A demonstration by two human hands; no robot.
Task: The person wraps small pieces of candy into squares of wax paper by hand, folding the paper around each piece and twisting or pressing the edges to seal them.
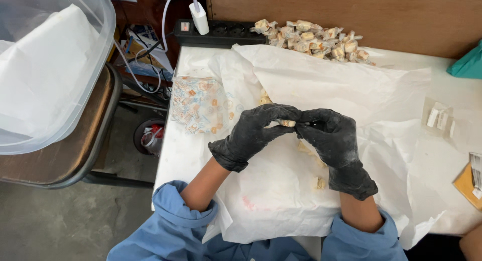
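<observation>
both hands wear black, matte, wrinkled gloves and meet at the centre of the frame. the left hand (253, 133) and the right hand (334, 135) each pinch one end of a small pale candy piece (287, 123), fingers closed on it, held above the counter.

below the hands lies a large sheet of crumpled white paper (341, 85), creased and folded, covering most of the white counter (442, 190). a few loose pale cubes (320, 182) rest on the paper just under the right hand.

at the upper centre of the frame sits a heap of wrapped candies (311, 40) with twisted ends. left of the hands lies a soft clear bag of printed wrappers (197, 104). a translucent plastic tub (47, 70) with rounded corners occupies the upper left, on a round brown stool.
</observation>
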